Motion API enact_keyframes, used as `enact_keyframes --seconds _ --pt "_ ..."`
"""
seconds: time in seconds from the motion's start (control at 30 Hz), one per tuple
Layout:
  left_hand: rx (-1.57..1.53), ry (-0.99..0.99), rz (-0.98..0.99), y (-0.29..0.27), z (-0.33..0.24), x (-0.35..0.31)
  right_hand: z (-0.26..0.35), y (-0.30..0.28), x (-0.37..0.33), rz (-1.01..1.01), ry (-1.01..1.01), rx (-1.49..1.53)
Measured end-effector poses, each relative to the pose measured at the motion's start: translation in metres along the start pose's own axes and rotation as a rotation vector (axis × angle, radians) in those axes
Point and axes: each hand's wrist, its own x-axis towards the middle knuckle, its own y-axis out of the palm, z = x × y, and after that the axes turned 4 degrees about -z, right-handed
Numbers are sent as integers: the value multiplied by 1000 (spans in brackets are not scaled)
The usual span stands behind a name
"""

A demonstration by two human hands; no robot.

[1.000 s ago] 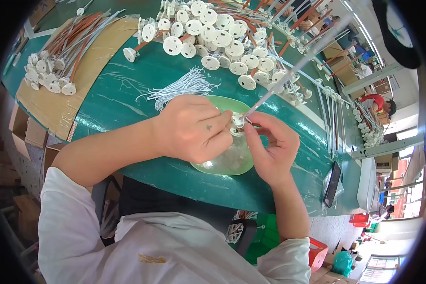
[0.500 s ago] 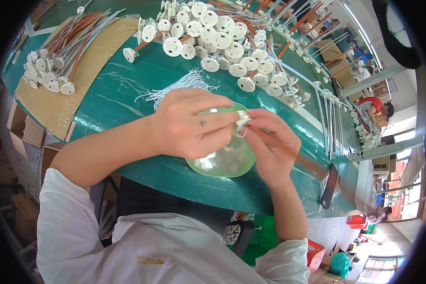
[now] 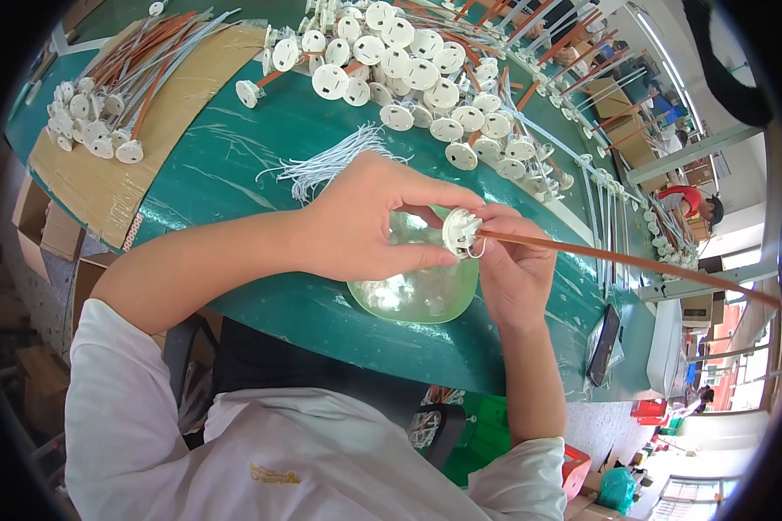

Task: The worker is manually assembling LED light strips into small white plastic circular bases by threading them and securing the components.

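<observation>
While the green table (image 3: 226,165) supports the work, the pale green bowl (image 3: 447,311) stands on it beneath the hands. The brown strip (image 3: 599,253) extends rightward, its long axis crossing the right hand (image 3: 517,278) and sloping slightly toward the person. The left hand (image 3: 369,217) grips the white round fitting (image 3: 460,233) between thumb and forefinger, above the bowl and between both hands. The right hand is curled at the strip side, nearer the thin white loop (image 3: 480,250). Its exact pinch cannot be determined, as fingers overlap behind the strip. Glare obscures the bowl's interior; the strip's far end fades at the dark border.
</observation>
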Motion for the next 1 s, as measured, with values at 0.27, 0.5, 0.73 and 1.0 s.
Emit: enact_keyframes --seconds 0.27,0.5,0.73,1.0 --pt "-446 -303 -78 12 -4 -3 2 6 -1 -22 -14 -37" --pt "-50 -174 -213 10 3 -4 8 22 -5 -205 -51 -317" --pt "103 -215 -279 9 5 -4 10 22 -4 -221 -252 -557" --pt "34 -273 -290 11 6 -4 15 12 7 -51 -990 -1293"
